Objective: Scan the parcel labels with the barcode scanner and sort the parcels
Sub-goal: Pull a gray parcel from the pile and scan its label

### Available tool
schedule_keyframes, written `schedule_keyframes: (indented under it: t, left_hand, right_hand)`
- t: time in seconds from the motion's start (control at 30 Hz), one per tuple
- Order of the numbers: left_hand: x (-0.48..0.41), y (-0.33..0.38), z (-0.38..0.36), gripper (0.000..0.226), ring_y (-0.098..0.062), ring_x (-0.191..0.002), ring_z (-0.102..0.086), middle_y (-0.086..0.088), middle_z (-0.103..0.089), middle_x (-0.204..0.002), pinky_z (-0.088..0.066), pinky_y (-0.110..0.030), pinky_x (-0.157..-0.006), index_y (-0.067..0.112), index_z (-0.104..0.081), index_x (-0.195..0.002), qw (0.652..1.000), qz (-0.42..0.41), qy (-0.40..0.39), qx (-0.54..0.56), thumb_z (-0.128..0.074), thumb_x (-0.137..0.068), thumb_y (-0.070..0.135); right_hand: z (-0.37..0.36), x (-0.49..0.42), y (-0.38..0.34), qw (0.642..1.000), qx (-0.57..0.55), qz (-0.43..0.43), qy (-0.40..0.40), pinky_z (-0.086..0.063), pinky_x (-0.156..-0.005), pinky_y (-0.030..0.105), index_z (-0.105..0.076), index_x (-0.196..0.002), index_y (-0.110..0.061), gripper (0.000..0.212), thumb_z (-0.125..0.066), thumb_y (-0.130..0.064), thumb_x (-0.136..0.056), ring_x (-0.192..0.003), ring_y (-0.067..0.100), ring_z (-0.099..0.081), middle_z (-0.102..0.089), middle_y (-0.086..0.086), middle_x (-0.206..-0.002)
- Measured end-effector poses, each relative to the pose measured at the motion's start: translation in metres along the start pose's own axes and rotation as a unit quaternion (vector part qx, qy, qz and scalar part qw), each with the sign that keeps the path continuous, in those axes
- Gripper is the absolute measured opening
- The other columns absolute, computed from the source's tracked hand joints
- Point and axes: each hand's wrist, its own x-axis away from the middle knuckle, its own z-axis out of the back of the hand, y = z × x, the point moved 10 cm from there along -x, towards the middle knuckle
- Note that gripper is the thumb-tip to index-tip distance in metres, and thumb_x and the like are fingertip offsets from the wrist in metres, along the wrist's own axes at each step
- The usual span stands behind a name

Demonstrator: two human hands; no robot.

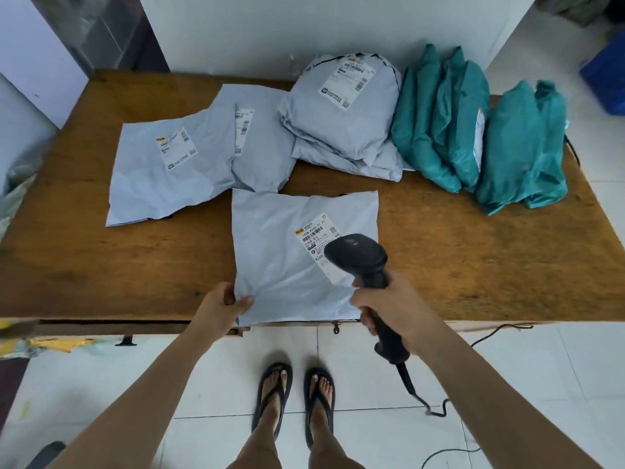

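the left hand pinches the near left corner of the grey parcel, thumb on top; the right hand is clenched round the handle of the barcode scanner, whose head hovers over the parcel's label; the parcel lies flat at the near edge of the table, slightly overhanging it; it looks like a thin, limp plastic mailer, light and rather slippery, so a corner or edge pinch should lift it, though it will likely sag and crease the label; beyond it lie two flat grey mailers; farther back a stack of fuller grey parcels, and beside that green parcels leaning in a row.
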Motion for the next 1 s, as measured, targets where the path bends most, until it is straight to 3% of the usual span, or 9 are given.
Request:
schedule_keyframes:
  t: [0.1, 0.2, 0.37, 0.53, 0.7, 1.0]
  left_hand:
    - [0.0, -0.002, 0.001, 0.028, -0.018, -0.076, -0.058, -0.005, -0.061, -0.09, -0.045, -0.024, -0.056, 0.009, -0.054, -0.105, 1.0, 0.004, 0.008, 0.013, -0.068, -0.086, 0.023]
    - [-0.001, -0.003, 0.001, 0.028, -0.015, -0.077, -0.057, -0.002, -0.061, -0.09, -0.049, -0.025, -0.059, 0.011, -0.053, -0.106, 0.999, 0.006, 0.012, 0.037, -0.069, -0.085, 0.021]
    - [0.0, -0.005, 0.0, 0.027, -0.018, -0.076, -0.057, -0.001, -0.06, -0.088, -0.049, -0.027, -0.061, 0.013, -0.053, -0.105, 0.999, 0.008, 0.019, 0.04, -0.069, -0.085, 0.022]
    - [0.0, -0.005, 0.001, 0.028, -0.015, -0.07, -0.055, -0.001, -0.057, -0.082, -0.046, -0.019, -0.046, 0.009, -0.053, -0.107, 0.999, 0.012, 0.025, 0.043, -0.068, -0.086, 0.019]
    - [-0.005, -0.005, -0.001, 0.034, -0.017, -0.08, -0.057, -0.008, -0.061, -0.104, -0.045, -0.024, -0.052, 0.009, -0.051, -0.113, 0.999, 0.033, 0.028, 0.022, -0.068, -0.086, 0.021]
    - [-0.008, -0.01, -0.003, 0.036, -0.02, -0.085, -0.058, -0.008, -0.061, -0.104, -0.05, -0.03, -0.065, 0.009, -0.05, -0.115, 0.998, 0.051, 0.028, 0.014, -0.067, -0.085, 0.023]
  right_hand:
    - [-0.008, 0.003, -0.008, 0.993, 0.111, 0.034, -0.003, -0.035, -0.04, 0.021, -0.053, -0.082, -0.009, 0.013, -0.056, 0.003, -0.078, -0.038, 0.015, -0.04, -0.045, 0.002, -0.046]
    - [-0.006, 0.0, -0.014, 0.988, 0.148, 0.048, 0.002, -0.038, -0.042, 0.022, -0.051, -0.078, -0.011, 0.012, -0.055, 0.0, -0.077, -0.038, 0.015, -0.041, -0.045, 0.002, -0.046]
    - [-0.001, -0.006, -0.012, 0.99, 0.137, 0.029, 0.007, -0.04, -0.05, 0.03, -0.05, -0.072, -0.009, 0.013, -0.054, 0.002, -0.076, -0.039, 0.017, -0.041, -0.044, 0.005, -0.049]
    - [-0.003, -0.005, -0.012, 0.994, 0.107, 0.02, -0.01, -0.038, -0.049, 0.028, -0.049, -0.071, -0.007, 0.014, -0.054, 0.005, -0.076, -0.04, 0.018, -0.041, -0.045, 0.007, -0.052]
    - [-0.003, -0.004, -0.011, 0.994, 0.111, 0.014, -0.017, -0.038, -0.047, 0.027, -0.049, -0.071, -0.007, 0.013, -0.054, 0.004, -0.076, -0.041, 0.018, -0.042, -0.046, 0.006, -0.051]
    - [-0.003, -0.006, -0.014, 0.993, 0.117, 0.009, -0.024, -0.039, -0.048, 0.027, -0.049, -0.073, -0.007, 0.012, -0.055, 0.003, -0.076, -0.04, 0.016, -0.042, -0.046, 0.005, -0.051]
